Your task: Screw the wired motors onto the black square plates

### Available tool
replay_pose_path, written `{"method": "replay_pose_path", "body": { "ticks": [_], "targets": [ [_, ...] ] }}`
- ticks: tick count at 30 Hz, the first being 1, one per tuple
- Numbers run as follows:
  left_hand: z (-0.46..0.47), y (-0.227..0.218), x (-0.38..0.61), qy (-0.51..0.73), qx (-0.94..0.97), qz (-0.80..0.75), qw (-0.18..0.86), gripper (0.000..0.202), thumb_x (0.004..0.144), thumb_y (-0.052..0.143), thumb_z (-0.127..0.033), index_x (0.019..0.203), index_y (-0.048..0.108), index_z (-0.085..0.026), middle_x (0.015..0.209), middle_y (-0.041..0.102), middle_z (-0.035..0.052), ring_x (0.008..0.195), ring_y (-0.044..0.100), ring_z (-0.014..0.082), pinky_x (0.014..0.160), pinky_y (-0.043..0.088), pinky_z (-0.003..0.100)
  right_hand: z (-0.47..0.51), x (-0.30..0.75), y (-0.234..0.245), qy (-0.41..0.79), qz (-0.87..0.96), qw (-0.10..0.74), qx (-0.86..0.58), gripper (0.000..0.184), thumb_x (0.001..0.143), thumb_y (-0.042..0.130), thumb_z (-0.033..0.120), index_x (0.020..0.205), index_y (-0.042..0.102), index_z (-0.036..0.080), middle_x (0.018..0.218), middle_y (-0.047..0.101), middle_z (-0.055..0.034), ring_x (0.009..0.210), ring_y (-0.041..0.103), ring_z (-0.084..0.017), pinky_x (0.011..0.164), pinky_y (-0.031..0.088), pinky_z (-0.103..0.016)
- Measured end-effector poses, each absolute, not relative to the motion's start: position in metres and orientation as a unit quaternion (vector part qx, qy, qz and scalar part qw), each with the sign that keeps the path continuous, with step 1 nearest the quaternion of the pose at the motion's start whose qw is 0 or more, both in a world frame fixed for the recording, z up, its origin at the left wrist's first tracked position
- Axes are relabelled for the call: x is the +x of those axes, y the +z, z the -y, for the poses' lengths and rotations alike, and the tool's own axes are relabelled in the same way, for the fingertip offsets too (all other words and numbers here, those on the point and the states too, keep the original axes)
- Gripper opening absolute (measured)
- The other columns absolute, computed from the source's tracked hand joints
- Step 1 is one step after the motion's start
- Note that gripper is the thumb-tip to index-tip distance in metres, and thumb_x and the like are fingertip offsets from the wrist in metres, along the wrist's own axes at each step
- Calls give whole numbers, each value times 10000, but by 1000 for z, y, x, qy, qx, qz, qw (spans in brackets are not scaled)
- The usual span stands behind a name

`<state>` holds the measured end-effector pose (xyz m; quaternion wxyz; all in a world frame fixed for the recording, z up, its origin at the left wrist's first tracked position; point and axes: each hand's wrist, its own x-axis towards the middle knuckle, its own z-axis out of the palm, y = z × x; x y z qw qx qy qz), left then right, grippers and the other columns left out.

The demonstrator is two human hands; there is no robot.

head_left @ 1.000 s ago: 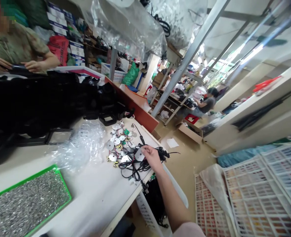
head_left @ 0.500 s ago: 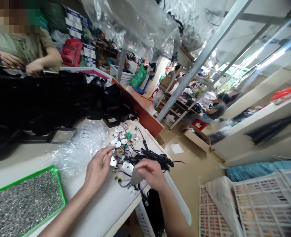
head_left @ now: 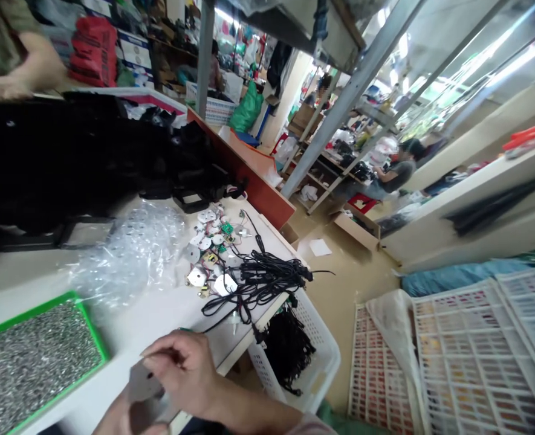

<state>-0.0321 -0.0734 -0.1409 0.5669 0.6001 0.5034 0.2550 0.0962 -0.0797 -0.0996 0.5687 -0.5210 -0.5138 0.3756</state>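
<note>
Low in the view, my right hand point(head_left: 190, 368) pinches a grey metal plate point(head_left: 142, 382) with a small dark hole in it. My left hand point(head_left: 115, 417) wraps the plate from below and is partly cut off by the bottom edge; some of its fingers are hidden. Ahead on the white table point(head_left: 158, 308) lies a loose pile of small electrical parts: white discs point(head_left: 225, 284), a green circuit board point(head_left: 226, 228) and thin wires. Beside them is a bundle of black cables point(head_left: 271, 272).
On the left a green tray point(head_left: 97, 338) holds many small metal pieces. Clear plastic wrap point(head_left: 135, 254) and a heap of black parts point(head_left: 68, 157) lie behind. A white basket point(head_left: 324, 344) with black cables stands below the table edge. A co-worker's arm point(head_left: 43, 63) is at upper left.
Both hands have moved from the parts pile down toward me. The grey plate came along in my right hand, and my left hand now holds it too. The view has shifted.
</note>
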Motion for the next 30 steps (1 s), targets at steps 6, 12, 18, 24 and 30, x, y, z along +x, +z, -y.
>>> {"method": "replay_pose_path", "body": {
  "ticks": [6, 12, 18, 24, 30],
  "targets": [
    [81, -159, -32, 276, 519, -531, 610, 636, 649, 520, -847, 632, 638, -223, 603, 658, 41, 607, 614, 233, 641, 554, 314, 89, 137, -90, 370, 652, 408, -522, 283, 905, 549, 291, 1125, 698, 191, 994, 756, -34, 806, 704, -132, 748, 552, -200],
    [83, -122, -18, 345, 432, -540, 635, 531, 781, 524, -724, 845, 653, -213, 645, 621, -3, 531, 487, 139, 601, 484, 246, 108, 258, -87, 66, 702, 190, -683, 302, 851, 499, 58, 1020, 718, 177, 1051, 713, -109, 997, 608, -249, 921, 450, -421],
    [86, -115, -14, 371, 384, -543, 648, 557, 741, 565, -726, 852, 659, -188, 663, 612, 10, 508, 426, 124, 503, 436, 247, 115, 263, -109, -46, 799, 10, -599, 270, 920, 513, 158, 1140, 638, 253, 956, 644, -61, 908, 515, -215, 762, 363, -338],
    [91, -112, -9, 384, 341, -547, 661, 601, 684, 605, -751, 846, 678, -177, 618, 585, 7, 501, 433, 139, 473, 410, 256, 101, 241, -108, 4, 790, -68, -609, 281, 876, 571, 258, 1149, 591, 198, 895, 641, -80, 907, 526, -245, 823, 357, -379],
    [90, -119, -13, 395, 311, -535, 678, 627, 669, 657, -727, 924, 680, -154, 663, 617, 13, 530, 495, 135, 491, 439, 241, 95, 240, -95, 88, 762, -80, -637, 142, 832, 547, 108, 910, 665, 105, 827, 709, -141, 798, 617, -241, 772, 418, -367]
  ]
}}
